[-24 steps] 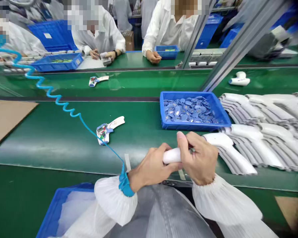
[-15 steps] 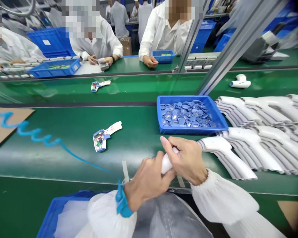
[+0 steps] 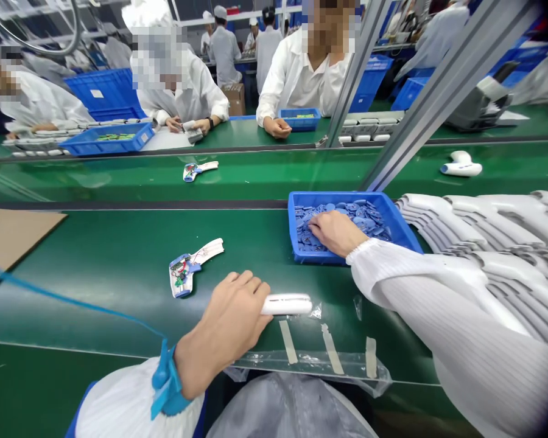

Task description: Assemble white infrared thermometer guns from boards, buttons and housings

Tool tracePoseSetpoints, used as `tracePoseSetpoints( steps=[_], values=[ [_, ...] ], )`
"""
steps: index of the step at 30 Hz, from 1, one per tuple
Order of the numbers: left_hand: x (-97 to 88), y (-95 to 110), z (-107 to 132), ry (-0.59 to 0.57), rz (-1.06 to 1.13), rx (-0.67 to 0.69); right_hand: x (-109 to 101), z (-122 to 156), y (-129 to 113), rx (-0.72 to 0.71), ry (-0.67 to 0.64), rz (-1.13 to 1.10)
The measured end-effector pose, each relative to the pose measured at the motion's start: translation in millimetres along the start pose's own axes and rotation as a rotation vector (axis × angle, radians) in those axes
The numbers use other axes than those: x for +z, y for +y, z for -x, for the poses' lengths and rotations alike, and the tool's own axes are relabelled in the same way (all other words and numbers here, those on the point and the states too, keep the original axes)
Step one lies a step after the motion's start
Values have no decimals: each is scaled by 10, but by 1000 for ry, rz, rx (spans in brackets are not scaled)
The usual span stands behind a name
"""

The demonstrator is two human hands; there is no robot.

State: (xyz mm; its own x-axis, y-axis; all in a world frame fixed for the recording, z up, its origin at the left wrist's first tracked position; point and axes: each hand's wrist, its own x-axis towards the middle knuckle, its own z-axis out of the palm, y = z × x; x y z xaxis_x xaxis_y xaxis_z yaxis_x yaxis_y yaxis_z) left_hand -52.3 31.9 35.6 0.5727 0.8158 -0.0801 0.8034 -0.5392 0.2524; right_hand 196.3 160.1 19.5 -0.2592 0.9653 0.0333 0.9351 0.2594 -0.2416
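Note:
My left hand [image 3: 231, 325] is closed around a white plastic gun-shaped housing [image 3: 287, 304], whose handle end sticks out to the right with a seam along it. Over the blue bin [image 3: 351, 258], my right hand [image 3: 335, 231] has its fingers curled down among many small blue oval plastic pieces [image 3: 363, 214]. Its fingertips press together, and what they pinch is hidden. Left of my left hand lies an opened thermometer-gun half [image 3: 182, 274] with a circuit board and wires showing. A blue wrist strap [image 3: 168, 383] with a cord circles my left wrist.
Stacked white housing shells [image 3: 506, 274] stand at the right, partly behind my sleeve. Tape strips [image 3: 332, 350] hold a clear plastic bag at the front edge. A cardboard sheet [image 3: 22, 237] lies left. On the far belt are another opened half [image 3: 200, 170] and a white housing [image 3: 461, 165]. Co-workers sit opposite.
My right hand has let go of the white housing and moved up into the blue bin. My left hand has moved left and lower, still holding the housing. The view has tilted up slightly.

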Motion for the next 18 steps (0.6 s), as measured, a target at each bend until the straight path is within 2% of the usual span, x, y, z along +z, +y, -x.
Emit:
tracePoseSetpoints(
  steps=[4, 7, 9, 12, 15, 18],
  values=[
    [-76, -54, 22, 208, 404, -281, -189, 372, -165, -13, 166, -63],
    [-92, -15, -54, 225, 592, -415, -213, 689, -432, -96, 343, -218],
    [-66, 39, -146, 178, 668, -404, -165, 847, -623, -140, 426, -323],
    [-8, 89, -250, 104, 808, -318, -85, 975, -813, -107, 413, -485],
    [26, 85, -247, 36, 855, -267, -64, 1016, -849, -63, 353, -642],
    [13, 83, -185, 9, 760, -287, -89, 1035, -803, -45, 286, -725]
  ],
)
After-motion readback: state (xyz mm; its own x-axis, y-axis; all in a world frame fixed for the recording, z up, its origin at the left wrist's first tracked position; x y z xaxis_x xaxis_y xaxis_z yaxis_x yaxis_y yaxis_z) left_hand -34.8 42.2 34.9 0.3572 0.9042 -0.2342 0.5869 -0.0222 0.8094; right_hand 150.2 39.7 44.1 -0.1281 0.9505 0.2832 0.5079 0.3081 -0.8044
